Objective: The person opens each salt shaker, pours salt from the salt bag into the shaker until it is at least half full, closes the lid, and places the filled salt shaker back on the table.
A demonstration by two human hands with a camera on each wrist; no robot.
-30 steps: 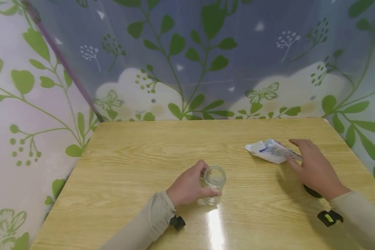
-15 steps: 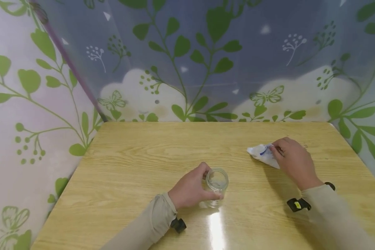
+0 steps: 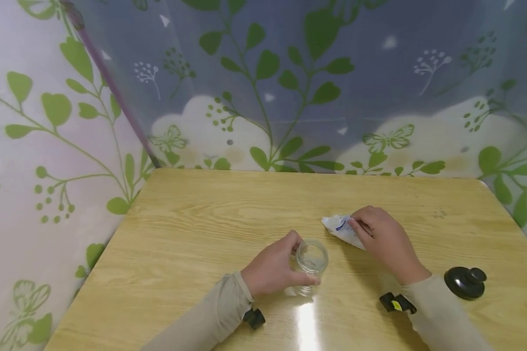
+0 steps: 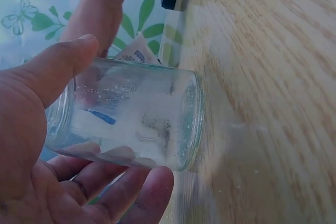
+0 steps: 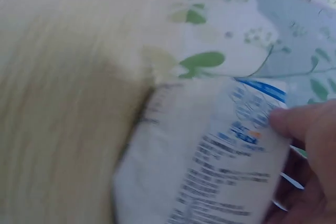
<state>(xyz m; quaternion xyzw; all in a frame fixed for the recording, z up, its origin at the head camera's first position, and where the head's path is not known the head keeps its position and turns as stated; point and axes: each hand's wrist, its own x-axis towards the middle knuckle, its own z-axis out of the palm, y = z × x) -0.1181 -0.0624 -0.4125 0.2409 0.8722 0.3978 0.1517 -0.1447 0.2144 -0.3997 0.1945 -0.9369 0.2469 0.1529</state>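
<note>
My left hand (image 3: 272, 270) grips an open clear glass jar (image 3: 313, 258), thumb on one side and fingers round the other. The jar is upright, its mouth facing up. Specks dot its glass wall (image 4: 142, 119) in the left wrist view. To the right of the jar, my right hand (image 3: 388, 243) pinches a white paper-like packet (image 3: 340, 229) by its upper part. Small dark print and a blue band mark the packet (image 5: 210, 166) in the right wrist view. Part of it is hidden behind my fingers, and its contents cannot be seen.
A round black lid with a knob (image 3: 464, 282) lies on the wooden table (image 3: 228, 204), right of my right wrist. Patterned fabric walls (image 3: 263, 87) with green leaves rise behind the table and at its sides.
My right hand has taken hold of the packet and brought it left, nearer to the jar. The black lid, mostly hidden earlier, now shows. My left hand keeps its grip on the jar.
</note>
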